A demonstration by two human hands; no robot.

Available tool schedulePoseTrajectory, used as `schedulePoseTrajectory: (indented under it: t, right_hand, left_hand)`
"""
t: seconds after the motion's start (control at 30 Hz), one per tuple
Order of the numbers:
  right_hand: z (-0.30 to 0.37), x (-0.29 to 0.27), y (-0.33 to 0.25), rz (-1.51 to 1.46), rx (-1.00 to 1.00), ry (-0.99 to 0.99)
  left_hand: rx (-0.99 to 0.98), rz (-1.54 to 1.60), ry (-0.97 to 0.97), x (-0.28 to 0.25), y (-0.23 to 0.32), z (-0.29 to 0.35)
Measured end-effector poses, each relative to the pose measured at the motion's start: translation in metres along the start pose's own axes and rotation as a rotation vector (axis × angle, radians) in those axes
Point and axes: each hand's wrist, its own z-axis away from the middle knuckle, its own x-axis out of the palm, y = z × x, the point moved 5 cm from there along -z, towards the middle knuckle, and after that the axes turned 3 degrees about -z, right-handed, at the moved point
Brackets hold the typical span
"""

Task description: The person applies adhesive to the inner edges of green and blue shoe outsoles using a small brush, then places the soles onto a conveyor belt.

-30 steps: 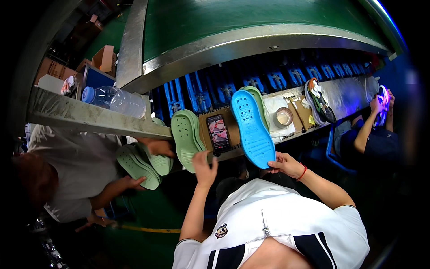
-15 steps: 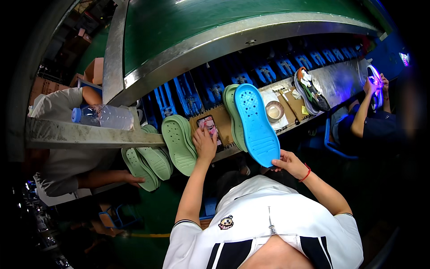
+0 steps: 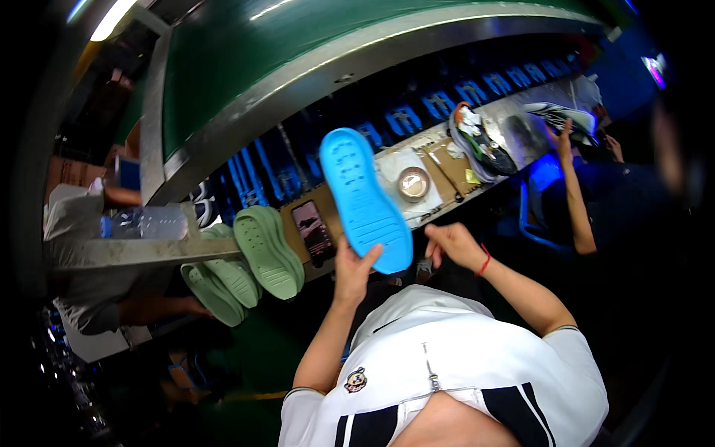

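A bright blue shoe sole (image 3: pixel 370 205) is held up over the bench by my left hand (image 3: pixel 351 272), its thumb lying on the heel end and the fingers behind. Apart from the sole, on its right, is my right hand (image 3: pixel 454 244); its fingers are loosely bent and apart, with nothing seen in them. A phone (image 3: pixel 313 229) with its screen lit lies left of the blue sole. Beside the phone stand light green soles (image 3: pixel 268 249), and more green soles (image 3: pixel 216 290) are farther left, by another person's hand (image 3: pixel 195 307).
A roll of tape (image 3: pixel 413 183) rests on white paper, next to a thin tool (image 3: pixel 445 173). A sports shoe (image 3: pixel 482 145) stands farther right. A co-worker there handles another shoe (image 3: pixel 562 119). At left, a clear bottle (image 3: pixel 149 223) lies by a metal beam (image 3: pixel 141 252).
My left hand has left the phone and taken the blue sole's heel; my right hand has let go of it. The sole has moved left, and the green sole behind it no longer shows.
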Motion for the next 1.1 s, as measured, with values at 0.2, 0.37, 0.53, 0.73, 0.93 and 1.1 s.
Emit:
schedulePoseTrajectory:
  t: [0.2,0.37,0.53,0.73,0.93,1.1]
  right_hand:
    - [-0.024,-0.136,0.011,0.889,-0.512,0.758]
    - [-0.07,-0.151,0.042,1.045,-0.411,0.647]
    - [-0.097,-0.152,0.051,1.194,-0.313,0.693]
    - [-0.092,-0.155,0.025,1.111,-0.197,0.649]
    - [-0.07,-0.18,-0.02,0.724,-0.369,0.597]
    - [-0.098,-0.177,-0.041,0.157,-0.599,0.491]
  left_hand:
    - [-0.049,0.026,0.051,-0.001,0.01,0.02]
    - [-0.021,0.038,0.073,0.011,0.009,0.026]
    - [-0.034,0.03,0.093,0.021,0.006,0.026]
    - [-0.031,0.004,0.094,0.018,0.001,0.026]
    - [-0.043,-0.003,0.059,0.02,0.0,0.024]
    - [-0.079,0.02,0.015,0.022,-0.005,0.019]
